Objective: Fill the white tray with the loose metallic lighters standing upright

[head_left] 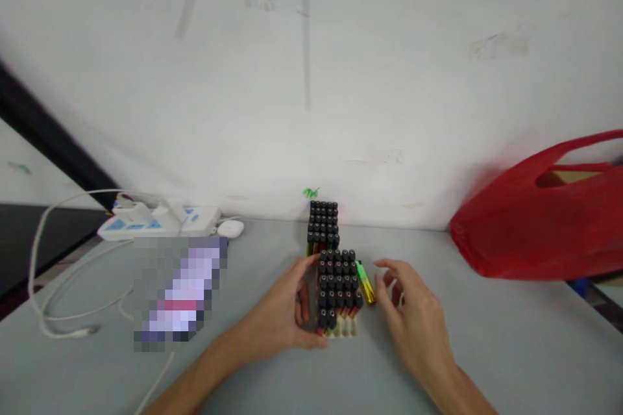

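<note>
In front of me stands a pale slotted tray [351, 330] with rows of upright batteries [337, 282]; they have black tops with a small shiny tip and reddish lower bodies. Several bare slots show in its near-right part. My left hand [287, 311] grips the tray's left side, thumb at the near corner and index finger at the far one. To the right of the tray lies a green-and-yellow battery [366, 283], or perhaps two together. Close beside it, my right hand [411, 304] curves with thumb and fingers apart, holding nothing. Behind the tray is a second upright block of black-topped batteries [323, 223].
A pixelated phone-like object [185, 291] lies to the left. Behind it are a white power strip [165, 221] with plugs, a loose white cable [36, 259] and a small white case [230, 228]. On the right stands a red bag [535, 226]. A white wall [389, 110] borders the grey table [438, 246].
</note>
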